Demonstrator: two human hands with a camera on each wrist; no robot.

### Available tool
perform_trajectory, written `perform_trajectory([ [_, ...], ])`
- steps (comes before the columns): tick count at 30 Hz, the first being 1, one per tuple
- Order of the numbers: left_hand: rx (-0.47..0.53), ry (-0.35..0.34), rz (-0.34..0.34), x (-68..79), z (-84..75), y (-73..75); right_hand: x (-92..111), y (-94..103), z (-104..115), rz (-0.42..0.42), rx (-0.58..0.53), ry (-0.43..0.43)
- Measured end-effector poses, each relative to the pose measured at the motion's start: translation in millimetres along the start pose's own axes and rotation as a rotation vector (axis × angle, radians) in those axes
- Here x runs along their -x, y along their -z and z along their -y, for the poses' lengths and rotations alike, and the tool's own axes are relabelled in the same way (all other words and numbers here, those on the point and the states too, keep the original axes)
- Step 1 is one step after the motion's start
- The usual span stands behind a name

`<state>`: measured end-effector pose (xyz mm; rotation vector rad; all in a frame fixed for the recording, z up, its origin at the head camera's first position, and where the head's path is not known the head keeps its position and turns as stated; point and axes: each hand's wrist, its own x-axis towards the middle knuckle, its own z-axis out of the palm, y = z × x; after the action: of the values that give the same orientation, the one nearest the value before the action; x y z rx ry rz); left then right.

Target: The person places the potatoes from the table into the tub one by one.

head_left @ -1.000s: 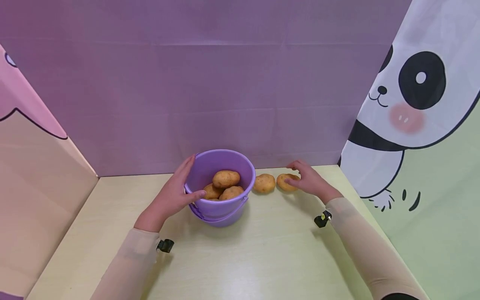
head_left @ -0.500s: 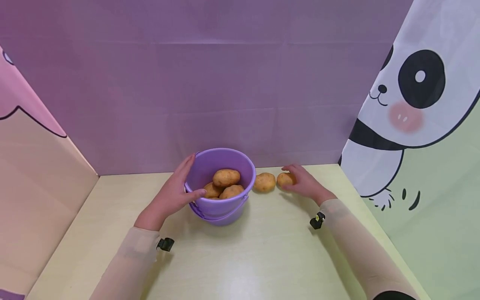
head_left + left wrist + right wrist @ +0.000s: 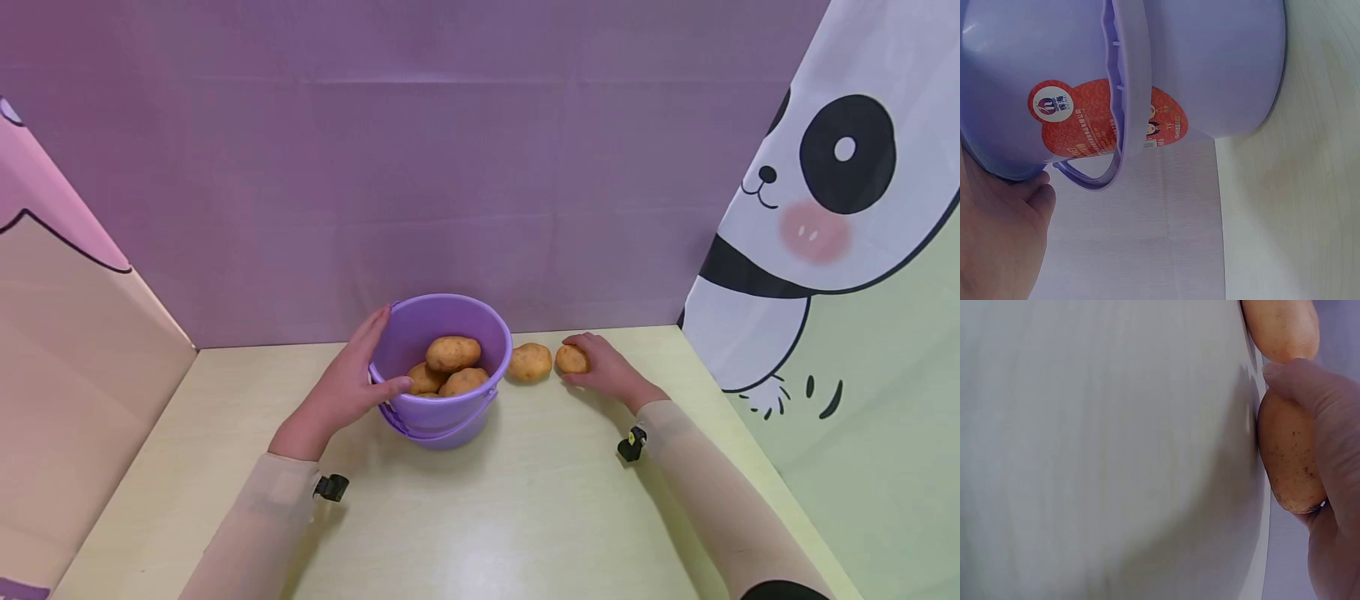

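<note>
A purple bucket (image 3: 448,313) stands at the back middle of the table, with several potatoes (image 3: 453,354) inside. My left hand (image 3: 333,400) holds its rim on the left, thumb over the front edge. The bucket's handle (image 3: 1133,75) hangs down across a red label (image 3: 1082,128) in the left wrist view. To the right of the bucket, my right hand (image 3: 611,371) grips a potato (image 3: 1291,456) resting on the table, thumb on the near side. Another potato (image 3: 530,363) lies between that one and the bucket.
Behind the pale table (image 3: 487,517) rises a purple cloth wall (image 3: 450,167). A panda-print panel (image 3: 817,233) borders the right side, and a pink and beige panel (image 3: 75,358) the left. Both wrists carry small black cameras.
My right hand has moved left and down onto the rightmost potato, and its fingers have closed round it. The left hand and bucket have stayed in place.
</note>
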<state>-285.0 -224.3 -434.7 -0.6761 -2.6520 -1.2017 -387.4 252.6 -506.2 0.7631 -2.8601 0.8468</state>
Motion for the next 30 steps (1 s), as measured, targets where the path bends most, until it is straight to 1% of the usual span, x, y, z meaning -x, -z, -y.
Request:
perform_trajectory([
  [4, 0.008, -0.007, -0.001, -1.5, 3.0, -0.9, -1.0, -1.7, -1.1, -0.017, -0.014, 0.000],
  [10, 0.014, -0.005, 0.004, -3.2, 8.8, -3.3, -4.0, -1.3, -0.6, -0.013, -0.012, -0.012],
  [15, 0.020, -0.012, 0.002, -4.9, 13.5, -4.9, -8.3, 6.4, 3.7, -0.033, -0.033, -0.025],
  [19, 0.021, -0.011, 0.001, -4.9, 13.2, -4.4, -11.8, 13.9, 6.4, -0.058, -0.067, -0.020],
  [23, 0.024, -0.010, 0.003, -5.0, 12.9, -4.4, -13.3, 19.3, 8.8, -0.073, -0.100, -0.035],
  [30, 0.021, -0.005, 0.005, -4.7, 11.8, -4.4, -12.5, 27.4, 16.1, -0.070, -0.122, -0.037],
])
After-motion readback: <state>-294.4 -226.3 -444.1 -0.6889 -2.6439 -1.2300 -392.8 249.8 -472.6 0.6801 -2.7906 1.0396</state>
